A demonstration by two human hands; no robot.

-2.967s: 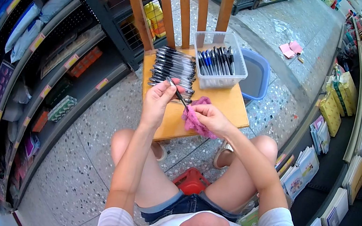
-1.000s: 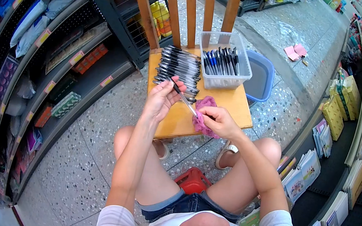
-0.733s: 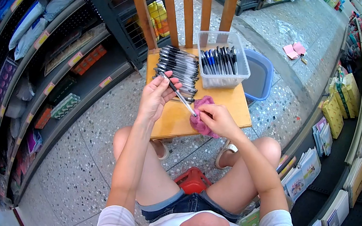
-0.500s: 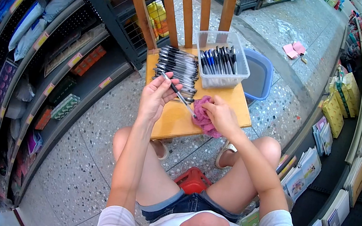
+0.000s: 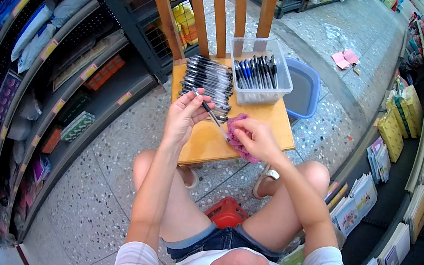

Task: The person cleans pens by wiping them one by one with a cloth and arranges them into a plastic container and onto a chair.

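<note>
My left hand (image 5: 186,114) pinches a pen (image 5: 214,117) with a clear barrel and a dark section near my fingers. The pen slants down to the right, its far end at a crumpled pink cloth (image 5: 237,136). My right hand (image 5: 258,140) is closed on that cloth, close to the pen's end; whether the cloth wraps the tip I cannot tell. Just beyond my left hand, a row of black-capped clear pens (image 5: 206,79) lies on the wooden chair seat (image 5: 204,145). A clear plastic box (image 5: 262,97) with several upright black and blue pens (image 5: 257,70) stands to their right.
Behind the chair's right side, a blue basin (image 5: 309,95) holding water sits on the speckled floor. A red stool (image 5: 226,212) is under me. Stocked shelves flank both sides, with books (image 5: 360,197) at right and packets (image 5: 38,41) at left. Pink paper (image 5: 344,58) lies on the floor.
My right hand and the cloth have shifted slightly, with the fingers a little lower and farther right. The left hand still holds the pen, almost unmoved.
</note>
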